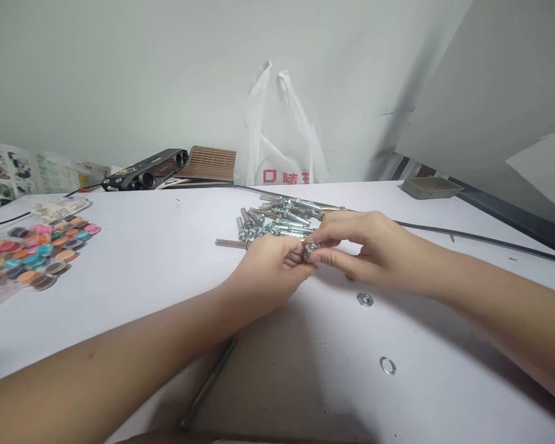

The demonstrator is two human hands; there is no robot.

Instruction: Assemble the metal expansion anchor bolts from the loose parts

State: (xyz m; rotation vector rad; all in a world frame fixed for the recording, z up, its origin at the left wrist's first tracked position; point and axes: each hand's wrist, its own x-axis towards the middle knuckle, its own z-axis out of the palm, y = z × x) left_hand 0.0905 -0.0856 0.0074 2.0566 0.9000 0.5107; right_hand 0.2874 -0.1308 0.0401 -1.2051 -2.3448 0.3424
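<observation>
In front of the metal pile, my right hand (356, 246) pinches a hex nut (311, 249) between thumb and fingers. My left hand (272, 268) is closed right beside it, its thumb tip close to the nut; whatever lies inside its fingers is hidden. Behind both hands is a heap of expansion bolts (287, 216), some silver and some brassy. A brownish rod (230, 243) sticks out leftward behind my left hand; I cannot tell whether it is held. Nearer me on the white table lie a loose nut (365, 300) and a flat washer (388, 365).
A metal rod (208, 385) lies below my left forearm. Colourful small discs (37, 253) in clear plastic are at left. Along the back stand a black device (145, 169), a slatted brown mat (211, 161), a white plastic bag (282, 148) and a shallow box (431, 187). A black cable (467, 235) crosses the table.
</observation>
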